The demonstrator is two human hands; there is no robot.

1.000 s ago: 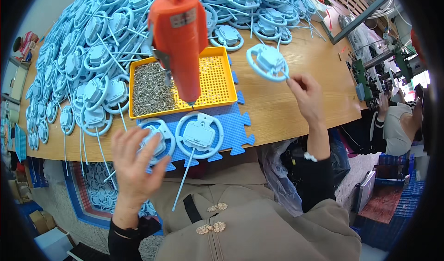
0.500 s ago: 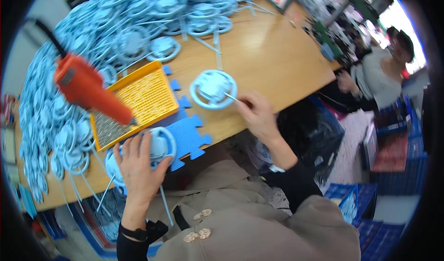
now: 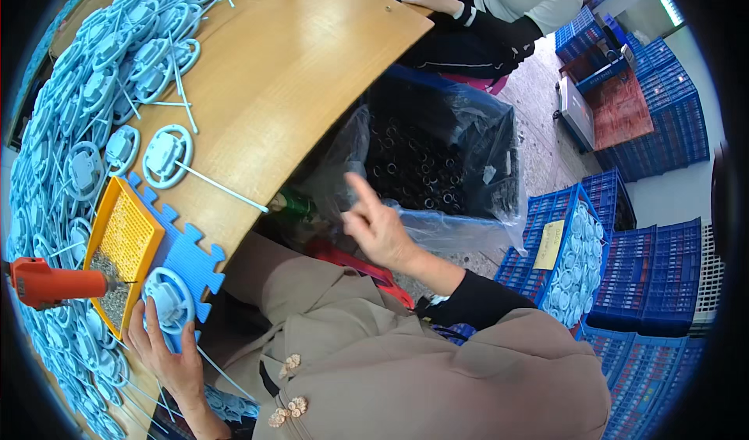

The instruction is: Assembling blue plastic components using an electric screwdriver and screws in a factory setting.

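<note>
My left hand (image 3: pixel 168 358) grips the near side of a light blue toy steering wheel (image 3: pixel 169 299), its thumb at the right and fingers over the near left part. That wheel lies on a blue foam mat (image 3: pixel 187 259), and a thin rod runs from it toward my lap. My right hand (image 3: pixel 382 233) is raised beyond the table edge with its index finger stretched out, holding nothing. Another light blue steering wheel (image 3: pixel 164 156) lies on the table, its rod reaching the edge. An orange-red electric screwdriver (image 3: pixel 61 282) points at a yellow tray (image 3: pixel 150 262) of small metal screws.
Many light blue wheels (image 3: pixel 97 89) heap along the table's left side. Right of the table (image 3: pixel 289 58) stands a plastic-lined bin (image 3: pixel 499 198) of black parts. A blue crate (image 3: pixel 519 257) holds more light blue parts; further crates (image 3: pixel 647 276) are stacked behind. A co-worker (image 3: pixel 515 19) sits at the far side.
The view has swung to the right. My right hand has let go of the far wheel's rod and moved off the table. My left hand stays at the near wheel.
</note>
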